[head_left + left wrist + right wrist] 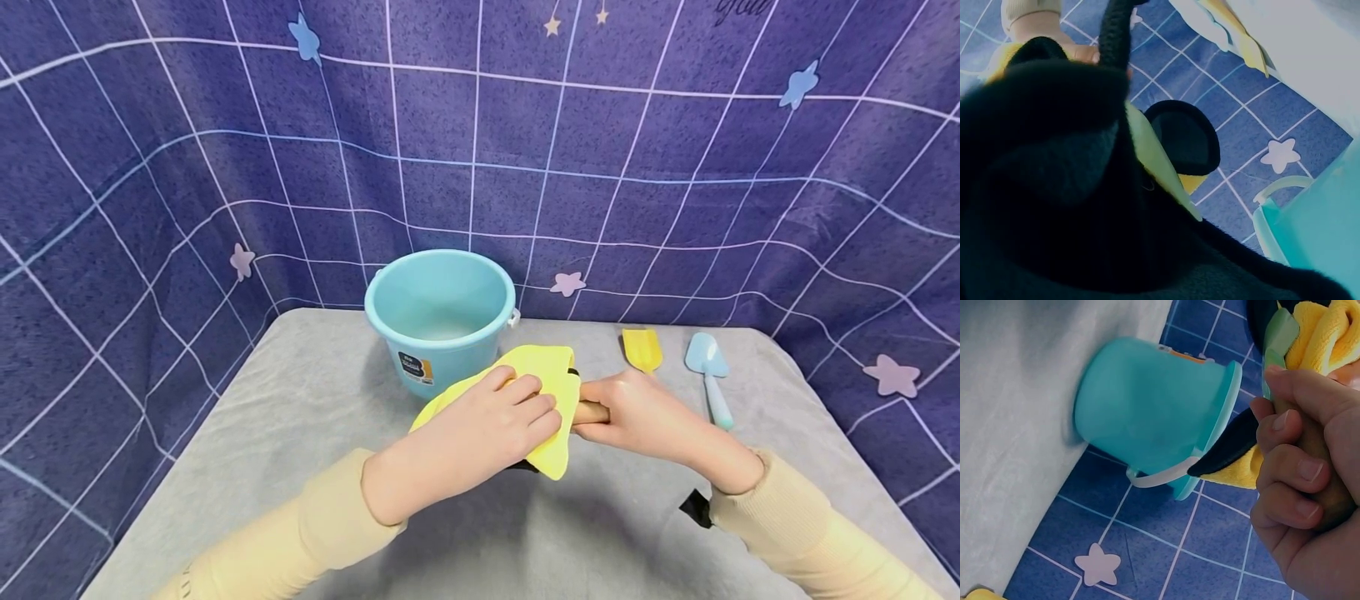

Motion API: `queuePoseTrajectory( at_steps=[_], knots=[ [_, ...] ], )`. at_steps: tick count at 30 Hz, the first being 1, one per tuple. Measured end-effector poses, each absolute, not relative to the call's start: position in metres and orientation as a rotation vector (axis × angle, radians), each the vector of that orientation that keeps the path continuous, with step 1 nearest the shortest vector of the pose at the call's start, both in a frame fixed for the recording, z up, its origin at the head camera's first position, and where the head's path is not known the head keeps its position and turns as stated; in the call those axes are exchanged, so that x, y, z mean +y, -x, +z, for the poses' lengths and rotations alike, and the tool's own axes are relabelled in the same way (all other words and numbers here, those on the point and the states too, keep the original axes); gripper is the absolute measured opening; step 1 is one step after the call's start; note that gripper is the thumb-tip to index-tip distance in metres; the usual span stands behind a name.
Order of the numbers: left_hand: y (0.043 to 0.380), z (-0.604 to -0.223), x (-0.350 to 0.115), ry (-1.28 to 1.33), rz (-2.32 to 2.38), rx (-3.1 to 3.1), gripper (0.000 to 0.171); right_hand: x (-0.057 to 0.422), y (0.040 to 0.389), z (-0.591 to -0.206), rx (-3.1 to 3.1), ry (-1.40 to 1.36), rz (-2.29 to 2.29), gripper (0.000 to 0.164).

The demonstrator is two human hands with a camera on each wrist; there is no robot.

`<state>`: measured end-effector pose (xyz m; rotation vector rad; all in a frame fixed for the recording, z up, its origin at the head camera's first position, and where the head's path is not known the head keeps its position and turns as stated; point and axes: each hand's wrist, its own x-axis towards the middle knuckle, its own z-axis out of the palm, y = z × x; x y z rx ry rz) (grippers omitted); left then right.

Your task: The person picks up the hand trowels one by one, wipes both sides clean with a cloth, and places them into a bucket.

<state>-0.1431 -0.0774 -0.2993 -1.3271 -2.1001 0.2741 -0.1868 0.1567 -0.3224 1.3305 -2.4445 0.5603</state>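
A cloth, fluffy yellow on one side and black on the other, drapes under my left hand. The fingers of that hand bend over it and press it around a green tool head. My right hand grips the tool's wooden handle, fingers curled round it. Most of the green head is hidden in the folds. Dark cloth fills much of the left wrist view, with a pale green edge of the tool showing between its layers.
Just beyond the cloth stands a light blue bucket with a white handle. A small yellow shovel and a pale blue trowel lie at the right on the grey covered table. Purple gridded fabric hangs behind.
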Motion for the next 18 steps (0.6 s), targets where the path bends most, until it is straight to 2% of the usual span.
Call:
queuePoseTrajectory(
  at_steps=[4,10,18],
  knots=[
    [0.1417,-0.2999,-0.0786,1.323,0.314,-2.111,0.013,0.1571,0.186,-0.3217,-2.451,-1.349,0.573,0.016],
    [0.14,-0.2996,-0.081,1.318,0.355,-2.116,0.014,0.1593,0.1856,-0.323,-2.437,-1.356,0.556,0.023],
    [0.1403,-0.3002,-0.0871,1.301,0.38,-2.118,0.014,0.165,0.1861,-0.3226,-2.484,-1.334,0.577,0.018]
  ],
)
